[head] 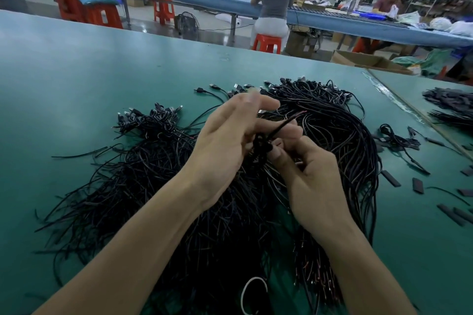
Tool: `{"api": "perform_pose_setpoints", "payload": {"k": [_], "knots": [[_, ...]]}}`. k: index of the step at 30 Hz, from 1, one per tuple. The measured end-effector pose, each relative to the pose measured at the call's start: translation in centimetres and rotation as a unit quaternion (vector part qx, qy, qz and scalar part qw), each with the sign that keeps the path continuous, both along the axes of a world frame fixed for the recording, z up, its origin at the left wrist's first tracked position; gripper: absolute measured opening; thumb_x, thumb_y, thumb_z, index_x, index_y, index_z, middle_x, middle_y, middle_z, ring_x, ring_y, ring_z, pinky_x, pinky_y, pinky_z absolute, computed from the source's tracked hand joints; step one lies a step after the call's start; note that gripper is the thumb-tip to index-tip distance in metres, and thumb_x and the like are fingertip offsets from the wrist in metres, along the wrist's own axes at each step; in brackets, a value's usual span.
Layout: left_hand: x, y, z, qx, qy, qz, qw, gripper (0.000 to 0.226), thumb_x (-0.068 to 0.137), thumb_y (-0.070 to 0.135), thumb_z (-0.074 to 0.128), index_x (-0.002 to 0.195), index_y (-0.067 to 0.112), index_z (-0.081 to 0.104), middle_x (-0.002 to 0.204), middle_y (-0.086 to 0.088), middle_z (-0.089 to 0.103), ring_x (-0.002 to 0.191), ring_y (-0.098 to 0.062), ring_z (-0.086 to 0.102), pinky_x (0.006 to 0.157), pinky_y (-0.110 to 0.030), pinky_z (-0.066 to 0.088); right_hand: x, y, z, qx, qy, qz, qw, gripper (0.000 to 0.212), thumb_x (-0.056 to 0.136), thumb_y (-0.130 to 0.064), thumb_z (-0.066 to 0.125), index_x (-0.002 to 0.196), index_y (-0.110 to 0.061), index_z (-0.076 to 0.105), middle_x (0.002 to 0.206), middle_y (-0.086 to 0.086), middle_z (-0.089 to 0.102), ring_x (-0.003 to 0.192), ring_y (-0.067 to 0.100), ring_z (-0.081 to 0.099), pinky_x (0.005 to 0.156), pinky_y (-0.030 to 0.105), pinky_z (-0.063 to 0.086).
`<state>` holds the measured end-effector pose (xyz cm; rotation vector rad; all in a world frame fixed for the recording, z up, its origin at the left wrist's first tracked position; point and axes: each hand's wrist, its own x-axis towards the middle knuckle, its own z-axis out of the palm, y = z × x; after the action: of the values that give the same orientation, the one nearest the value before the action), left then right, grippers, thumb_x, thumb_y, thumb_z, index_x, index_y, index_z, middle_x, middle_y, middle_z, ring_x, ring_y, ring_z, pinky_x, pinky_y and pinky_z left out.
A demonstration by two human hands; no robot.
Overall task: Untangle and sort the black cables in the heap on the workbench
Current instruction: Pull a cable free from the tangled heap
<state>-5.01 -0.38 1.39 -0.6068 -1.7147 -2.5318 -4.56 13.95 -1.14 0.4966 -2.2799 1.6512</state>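
A big heap of thin black cables (179, 186) with USB plugs at the far ends covers the green workbench (76, 71). Both hands are raised over its middle. My right hand (307, 176) pinches a knotted black cable (263, 144) between thumb and fingers; the cable's stripped end sticks up to the right. My left hand (225, 140) meets the same knot from the left with curled lower fingers, while its upper fingers stretch out and look blurred. The knot is partly hidden between the hands.
Short black sleeve pieces (417, 185) and a small cable bundle (399, 138) lie at the right. More black cables (450, 107) sit beyond a taped seam. A white loop (252, 294) lies near the front edge. People sit on orange stools at a bench behind.
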Motion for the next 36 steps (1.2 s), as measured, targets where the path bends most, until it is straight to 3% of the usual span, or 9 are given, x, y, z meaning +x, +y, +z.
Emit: {"api": "perform_pose_setpoints", "payload": {"k": [2, 4, 7, 13, 17, 21, 27, 32, 36], "knots": [[0.0, 0.3, -0.3, -0.039, 0.048, 0.029, 0.998, 0.011, 0.095, 0.023, 0.056, 0.103, 0.017, 0.059, 0.087, -0.009, 0.078, 0.104, -0.026, 0.071, 0.096, -0.037, 0.053, 0.1, 0.2, 0.3, -0.026, -0.005, 0.004, 1.000, 0.014, 0.095, -0.019, 0.062, 0.099, -0.028, 0.072, 0.097, 0.004, 0.070, 0.092, 0.014, 0.066, 0.080, 0.031, 0.054], [-0.2, 0.4, -0.6, -0.113, 0.100, 0.069, 0.986, 0.020, 0.089, 0.016, 0.066, 0.106, 0.019, 0.055, 0.100, 0.001, 0.077, 0.099, -0.017, 0.071, 0.088, -0.031, 0.054, 0.0, 0.5, 0.6, -0.030, 0.006, -0.006, 1.000, 0.016, 0.094, -0.017, 0.063, 0.093, -0.032, 0.070, 0.097, 0.003, 0.070, 0.090, 0.012, 0.067, 0.078, 0.026, 0.055], [-0.5, -0.1, -1.3, -0.256, 0.118, 0.178, 0.943, 0.045, 0.070, 0.045, 0.079, 0.106, 0.040, 0.053, 0.104, 0.024, 0.058, 0.085, 0.001, 0.052, 0.073, -0.017, 0.041, -0.1, 1.1, 0.8, -0.028, 0.029, -0.042, 0.998, 0.021, 0.096, -0.014, 0.062, 0.085, -0.030, 0.068, 0.091, -0.003, 0.068, 0.081, 0.006, 0.063, 0.070, 0.018, 0.050], [-1.3, -0.7, -2.1, -0.332, 0.000, 0.081, 0.940, 0.039, 0.066, 0.062, 0.075, 0.092, 0.043, 0.052, 0.057, 0.011, 0.060, 0.048, -0.005, 0.050, 0.048, -0.020, 0.039, 0.2, 0.7, 0.8, -0.065, 0.007, -0.040, 0.997, 0.018, 0.096, -0.013, 0.061, 0.085, -0.025, 0.069, 0.083, 0.004, 0.070, 0.078, 0.008, 0.066, 0.074, 0.017, 0.051], [-1.5, -1.0, -2.2, -0.315, 0.005, 0.123, 0.941, 0.016, 0.088, 0.025, 0.075, 0.088, 0.030, 0.060, 0.057, -0.002, 0.068, 0.043, -0.013, 0.059, 0.046, -0.025, 0.046, 0.5, -0.2, 0.6, -0.107, -0.048, -0.002, 0.993, 0.013, 0.095, -0.015, 0.061, 0.087, -0.008, 0.068, 0.069, 0.003, 0.067, 0.062, 0.016, 0.061, 0.070, 0.022, 0.047], [-1.5, -1.3, -1.5, -0.265, 0.041, 0.161, 0.950, 0.021, 0.092, -0.003, 0.065, 0.088, 0.017, 0.069, 0.070, -0.005, 0.073, 0.061, -0.022, 0.070, 0.062, -0.035, 0.058, 1.0, -1.0, 0.8, -0.223, -0.143, 0.038, 0.963, 0.025, 0.085, -0.012, 0.067, 0.062, -0.019, 0.074, 0.058, -0.018, 0.064, 0.057, -0.008, 0.058, 0.058, 0.007, 0.044], [-0.6, -0.9, -0.3, -0.140, -0.007, 0.059, 0.988, 0.047, 0.093, -0.021, 0.038, 0.111, 0.010, 0.068, 0.102, -0.011, 0.076, 0.099, -0.018, 0.072, 0.082, -0.024, 0.057, 1.0, -0.9, 0.5, -0.304, -0.264, 0.088, 0.911, 0.011, 0.062, -0.030, 0.072, 0.069, -0.028, 0.080, 0.073, -0.009, 0.064, 0.071, 0.008, 0.053, 0.054, 0.017, 0.041], [-0.9, -1.9, 0.2, -0.002, -0.124, -0.055, 0.991, 0.047, 0.091, 0.014, 0.037, 0.132, 0.019, 0.057, 0.119, -0.015, 0.071, 0.107, -0.030, 0.070, 0.090, -0.045, 0.059, 0.6, -0.3, 1.3, -0.233, -0.092, 0.089, 0.964, 0.019, 0.075, -0.009, 0.075, 0.067, -0.026, 0.078, 0.072, -0.013, 0.072, 0.073, -0.004, 0.066, 0.067, 0.009, 0.049], [-1.2, -1.9, -0.7, -0.214, -0.115, 0.054, 0.968, 0.052, 0.079, 0.051, 0.071, 0.128, 0.050, 0.055, 0.112, 0.006, 0.069, 0.099, -0.014, 0.069, 0.085, -0.043, 0.060, 0.3, 0.5, 1.0, -0.012, 0.079, -0.046, 0.996, 0.024, 0.091, -0.004, 0.066, 0.084, -0.027, 0.068, 0.089, -0.007, 0.065, 0.079, 0.003, 0.061, 0.069, 0.010, 0.044]]}}
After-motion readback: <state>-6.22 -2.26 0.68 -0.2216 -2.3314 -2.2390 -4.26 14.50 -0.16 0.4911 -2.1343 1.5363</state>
